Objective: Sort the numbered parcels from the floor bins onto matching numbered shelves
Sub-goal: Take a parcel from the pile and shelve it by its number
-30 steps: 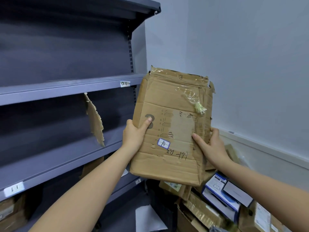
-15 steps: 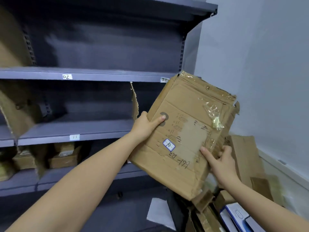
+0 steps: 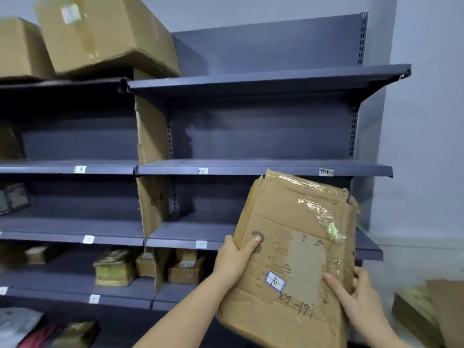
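Both hands grip the worn cardboard parcel (image 3: 296, 259) labelled "10": left hand (image 3: 234, 259) on its left edge, right hand (image 3: 359, 295) on its right. Parcel tilted, in front of the grey shelving (image 3: 251, 168).

A parcel stockroom: numbered metal shelving (image 3: 263, 169) holding taped cardboard boxes (image 3: 108, 33).

Dim, even light; blurred, bowed edges.

Both forearms are bare, no sleeves, watch or rings visible.
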The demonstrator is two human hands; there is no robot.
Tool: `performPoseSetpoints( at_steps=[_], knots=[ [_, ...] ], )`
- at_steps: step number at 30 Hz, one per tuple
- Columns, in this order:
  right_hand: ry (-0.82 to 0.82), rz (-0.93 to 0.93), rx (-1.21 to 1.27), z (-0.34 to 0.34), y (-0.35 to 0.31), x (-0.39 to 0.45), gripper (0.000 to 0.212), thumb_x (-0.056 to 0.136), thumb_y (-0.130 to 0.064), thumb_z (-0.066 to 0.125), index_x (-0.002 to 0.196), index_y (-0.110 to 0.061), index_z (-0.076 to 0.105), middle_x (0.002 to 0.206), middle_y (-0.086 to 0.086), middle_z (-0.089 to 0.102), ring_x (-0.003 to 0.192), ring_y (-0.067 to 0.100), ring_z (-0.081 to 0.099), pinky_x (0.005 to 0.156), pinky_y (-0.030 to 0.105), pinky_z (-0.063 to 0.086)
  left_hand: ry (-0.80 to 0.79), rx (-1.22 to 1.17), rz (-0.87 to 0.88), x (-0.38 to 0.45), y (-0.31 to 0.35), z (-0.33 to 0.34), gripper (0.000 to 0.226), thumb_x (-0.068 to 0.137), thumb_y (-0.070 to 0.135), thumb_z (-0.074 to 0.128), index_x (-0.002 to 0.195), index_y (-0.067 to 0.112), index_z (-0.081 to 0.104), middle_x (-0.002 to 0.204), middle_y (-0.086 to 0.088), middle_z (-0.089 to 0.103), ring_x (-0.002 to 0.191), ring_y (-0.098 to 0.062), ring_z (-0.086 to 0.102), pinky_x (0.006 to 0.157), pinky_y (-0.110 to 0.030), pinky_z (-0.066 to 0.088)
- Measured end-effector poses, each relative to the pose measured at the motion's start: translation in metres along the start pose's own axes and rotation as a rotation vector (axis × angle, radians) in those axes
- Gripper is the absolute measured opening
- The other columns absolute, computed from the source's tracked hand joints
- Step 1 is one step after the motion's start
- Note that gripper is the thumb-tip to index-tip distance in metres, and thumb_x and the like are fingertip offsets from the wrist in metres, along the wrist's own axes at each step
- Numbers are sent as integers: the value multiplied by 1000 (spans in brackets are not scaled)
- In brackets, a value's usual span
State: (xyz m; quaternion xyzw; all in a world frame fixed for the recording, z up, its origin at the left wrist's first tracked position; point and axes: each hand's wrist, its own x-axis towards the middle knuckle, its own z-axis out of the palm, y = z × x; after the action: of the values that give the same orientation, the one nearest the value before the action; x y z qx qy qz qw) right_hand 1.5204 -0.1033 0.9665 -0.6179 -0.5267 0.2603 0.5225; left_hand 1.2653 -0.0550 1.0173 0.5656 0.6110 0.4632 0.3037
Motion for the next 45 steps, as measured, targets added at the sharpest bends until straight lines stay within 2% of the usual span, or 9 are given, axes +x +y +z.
performPoseSetpoints(
  at_steps=[2,8,15,23,28,31,34,37,45],
  knots=[
    [-51,-2,-6,17,-8,0,86,61,-74,69,123,-23,39,98,-10,62,97,19,61,81,37,46,42,7,-28,-1,-11,-19,56,79,65,62,103,16,50,100,5,62,90,-11,58,69,-25,44],
    [-154,-31,13,72,-34,-16,60,79,-53,70,123,-28,39,103,-18,61,96,4,60,83,32,50,114,-68,-72,-4,-48,-81,56,78,65,64,106,18,55,102,4,65,92,-11,61,69,-25,44],
    [-159,-77,12,142,-68,-46,61,80,-53,70,127,-27,42,107,-16,64,102,5,60,90,33,51,133,-56,-111,-4,-84,-162,82,64,80,62,112,14,56,103,1,66,95,-17,62,82,-35,50],
    [-235,-97,-35,215,-98,-90,69,79,-65,62,137,-35,42,112,-20,63,105,3,60,92,34,52,130,-5,-167,-23,-121,-243,70,83,64,58,121,6,47,113,-6,59,97,-22,54,76,-32,41],
    [-298,-102,-95,266,-105,-126,81,78,-72,56,145,-35,27,122,-17,61,110,8,59,94,37,51,128,-26,-222,-36,-176,-290,104,57,88,54,124,8,56,116,-2,63,103,-23,59,81,-34,45],
    [-311,-94,-132,290,-103,-145,82,78,-74,51,145,-36,23,126,-13,60,113,12,58,94,40,50,92,-46,-229,-46,-199,-309,92,65,83,59,125,13,57,114,-1,66,102,-22,62,86,-36,48],
    [-329,-94,-162,310,-106,-161,78,85,-66,52,148,-33,20,131,-9,58,117,17,57,94,38,49,87,9,-258,-59,-214,-328,65,70,81,56,97,21,60,108,-6,66,101,-31,63,95,-49,49],
    [-350,-77,-190,331,-106,-171,81,87,-64,51,152,-31,16,138,-6,54,124,21,53,97,38,46,99,65,-271,-68,-225,-345,43,83,68,56,78,27,62,100,-6,66,98,-30,61,97,-47,46],
    [-459,-95,-240,398,-111,-181,84,86,-69,47,153,-31,13,144,-4,49,125,22,52,98,41,47,193,89,-413,-72,-272,-393,71,78,73,57,97,5,59,101,-11,64,96,-32,58,90,-43,46]
  ],
)
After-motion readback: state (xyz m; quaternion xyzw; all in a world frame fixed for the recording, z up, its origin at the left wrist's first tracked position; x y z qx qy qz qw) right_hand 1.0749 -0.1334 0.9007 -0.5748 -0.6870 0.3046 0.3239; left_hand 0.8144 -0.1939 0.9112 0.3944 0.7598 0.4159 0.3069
